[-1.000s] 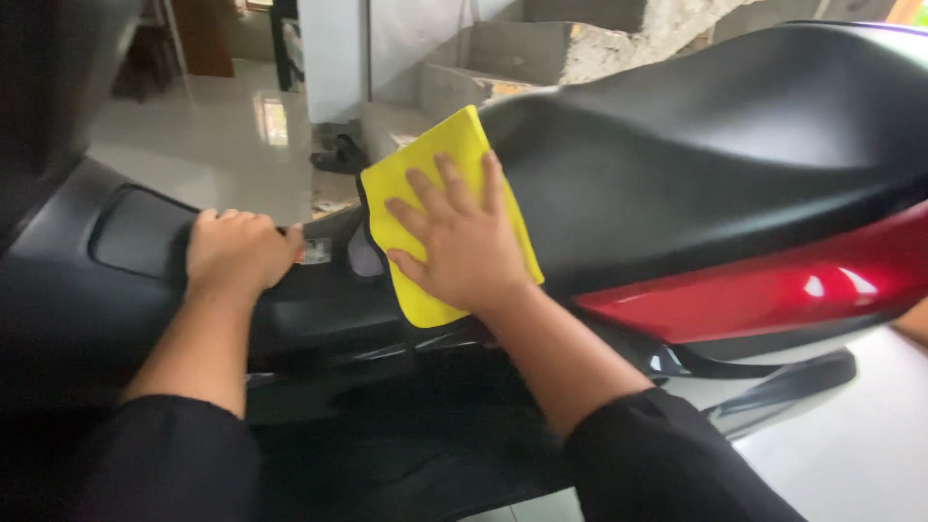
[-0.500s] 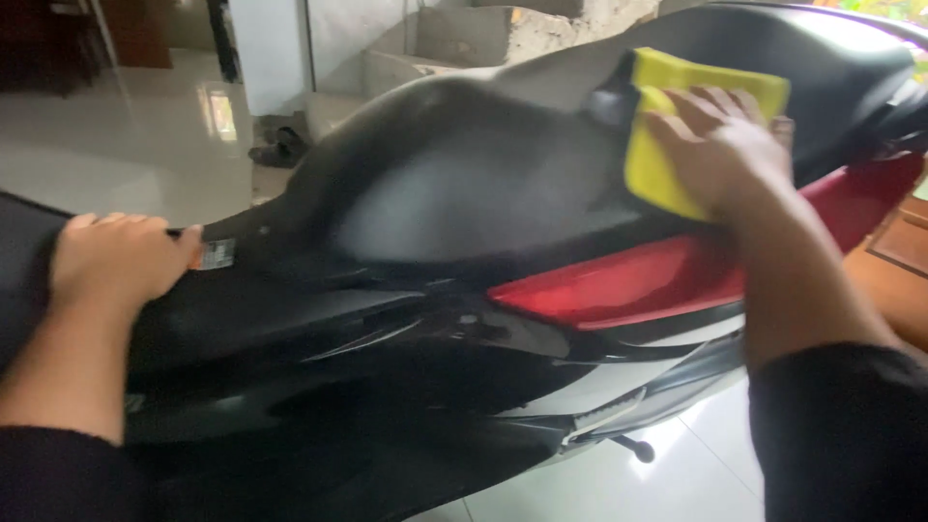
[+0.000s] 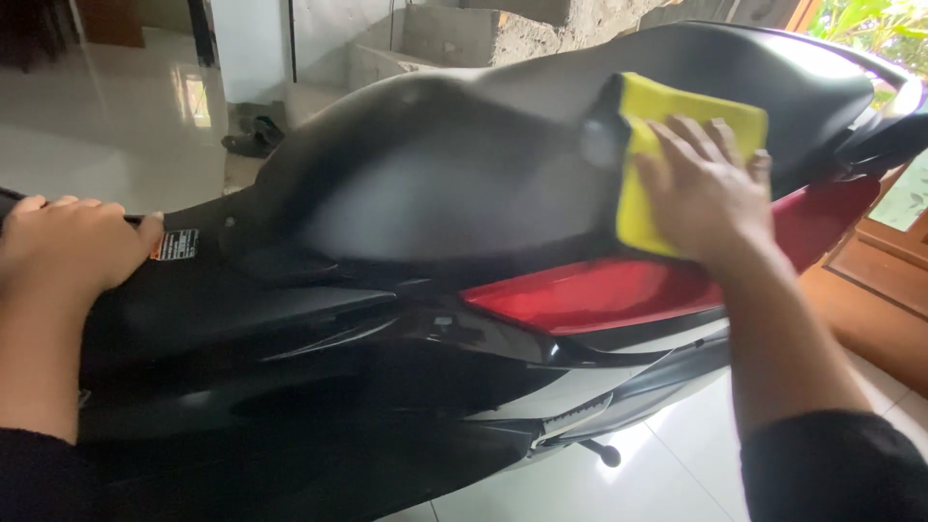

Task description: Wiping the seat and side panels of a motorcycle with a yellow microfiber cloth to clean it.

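Note:
A scooter with a long black seat (image 3: 454, 164) and a red side panel (image 3: 580, 290) fills the view. My right hand (image 3: 706, 193) presses a folded yellow cloth (image 3: 677, 111) flat against the rear part of the seat, fingers spread over it. My left hand (image 3: 72, 246) grips the black body edge in front of the seat, next to a small sticker (image 3: 176, 245). A damp-looking sheen covers the middle of the seat.
White glossy floor tiles (image 3: 619, 483) lie below the scooter, and a footpeg (image 3: 599, 449) sticks out low. A wooden door (image 3: 889, 280) stands at the right. Concrete steps (image 3: 454, 34) and a pair of dark sandals (image 3: 253, 140) lie behind.
My right hand slid the yellow cloth from the seat's front to its rear part. The view shifted right along the scooter. My left hand kept its grip.

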